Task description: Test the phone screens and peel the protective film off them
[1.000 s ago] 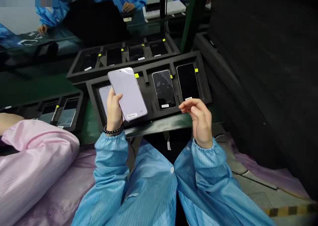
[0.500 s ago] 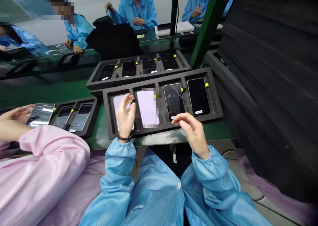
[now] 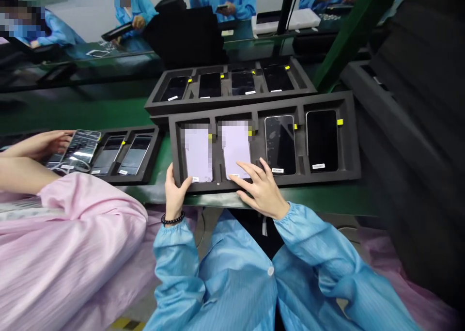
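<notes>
The black foam tray (image 3: 348, 142) is sitting at the near edge of the green desk (image 3: 90, 115), and both hands are on it. The left hand (image 3: 175, 191) is gripping its near-left corner, thumb on top, fingers hidden underneath. The right hand (image 3: 262, 189) is lying open and spread on the tray's front rim, fingertips touching the bottom edge of the second phone (image 3: 236, 149), grasping nothing. Four phones are lying in the tray's slots: the first phone (image 3: 198, 154) and the second are showing pale, blurred-out screens, the third phone (image 3: 279, 144) is showing dark smudged glass, the fourth phone (image 3: 322, 140) is plain black. Small white labels are sitting at their lower ends, the print too tiny to read; yellow tabs (image 3: 339, 122) are marking the slot corners. Behind, a second tray (image 3: 156, 103) is holding four dark phones. To the left, a co-worker's hand (image 3: 39, 144) in a pink sleeve is holding a phone (image 3: 80, 147) over a third tray (image 3: 150, 166), partly cut off.
</notes>
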### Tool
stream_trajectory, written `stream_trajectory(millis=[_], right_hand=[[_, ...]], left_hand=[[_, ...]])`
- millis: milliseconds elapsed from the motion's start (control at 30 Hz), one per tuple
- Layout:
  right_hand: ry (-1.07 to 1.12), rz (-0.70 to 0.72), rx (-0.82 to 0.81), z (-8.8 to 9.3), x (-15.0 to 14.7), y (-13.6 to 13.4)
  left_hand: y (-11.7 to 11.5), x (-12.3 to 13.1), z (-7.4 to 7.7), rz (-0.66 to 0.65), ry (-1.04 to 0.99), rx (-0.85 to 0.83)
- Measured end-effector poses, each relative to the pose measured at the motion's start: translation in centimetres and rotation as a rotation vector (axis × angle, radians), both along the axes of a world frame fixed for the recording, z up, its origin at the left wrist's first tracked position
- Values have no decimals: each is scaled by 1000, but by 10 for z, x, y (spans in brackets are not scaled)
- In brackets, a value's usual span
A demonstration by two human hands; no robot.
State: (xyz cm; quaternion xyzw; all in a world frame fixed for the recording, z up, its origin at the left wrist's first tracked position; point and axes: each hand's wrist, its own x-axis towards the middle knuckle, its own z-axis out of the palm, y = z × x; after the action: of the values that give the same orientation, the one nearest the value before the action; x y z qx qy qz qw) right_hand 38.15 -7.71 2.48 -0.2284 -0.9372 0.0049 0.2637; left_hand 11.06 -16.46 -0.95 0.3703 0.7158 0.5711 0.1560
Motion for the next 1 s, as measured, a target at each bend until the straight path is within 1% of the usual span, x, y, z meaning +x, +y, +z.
stream_trajectory(millis=[133,267,400,600,800,1000], right_hand=[[-46,-21,10,2,0,-1],[-47,-22,1,3,0,-1],[-64,-25,11,3,-1,-1],[-49,-29,-34,2,-1,-2],[-63,-28,-4,0,-1,-2],[-40,-32,6,1,-1,-1]], left_hand=[[0,-2,4,-11,8,-16],[-1,-2,2,-36,-21,15],[-1,-1,2,-24,-27,13],[-2,0,2,-37,-33,33],[-2,1,4,-18,19,9],[-3,0,0,-37,13,38]])
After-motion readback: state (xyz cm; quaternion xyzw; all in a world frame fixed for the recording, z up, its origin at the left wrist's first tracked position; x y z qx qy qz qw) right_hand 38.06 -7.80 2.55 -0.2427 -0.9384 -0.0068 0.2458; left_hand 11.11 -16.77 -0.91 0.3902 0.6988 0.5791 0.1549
